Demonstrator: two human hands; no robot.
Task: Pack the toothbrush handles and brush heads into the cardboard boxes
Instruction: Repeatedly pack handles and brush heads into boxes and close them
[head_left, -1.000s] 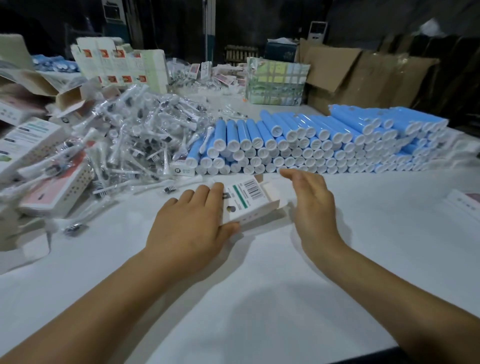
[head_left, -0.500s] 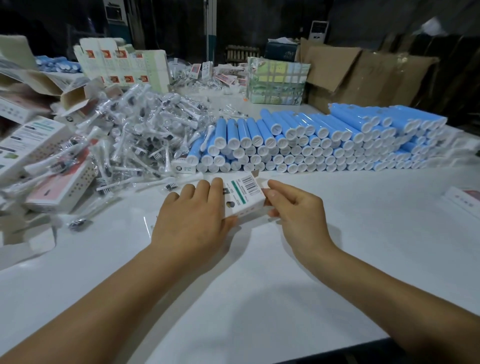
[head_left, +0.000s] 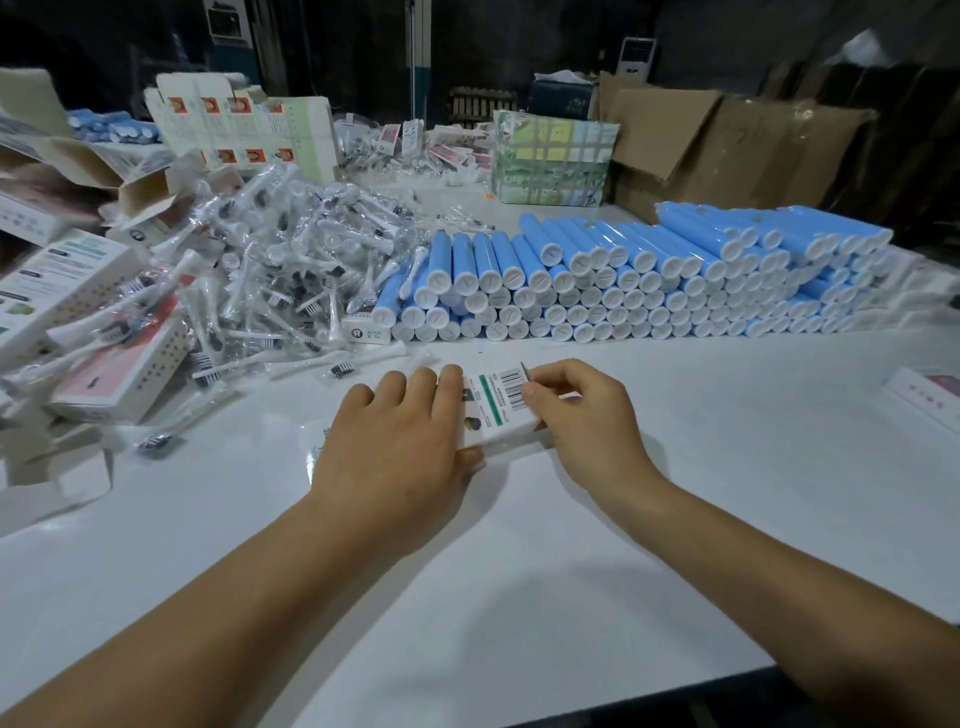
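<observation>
On the white surface (head_left: 519, 571) the blue handles (head_left: 649, 280) lie stacked near us, easy to reach. Our left hand (head_left: 395, 447) lies flat on the small cardboard box (head_left: 501, 402), grasping it steady, while our right hand (head_left: 582, 415) pinches its end, probably closing the flap.

Right hand (head_left: 582, 415): 1.0 s ago it hovered open, clear of the box's right end. At 0.5 s ago its fingertips had reached that end. Now thumb and fingers pinch the right end of the cardboard box (head_left: 501, 410) beside the barcode. End flap, which stood open to the right 1.0 s ago, no longer projects; the hand covers that end. Left hand (head_left: 400, 441): pressed flat on the box's left part, shifted only slightly.
</observation>
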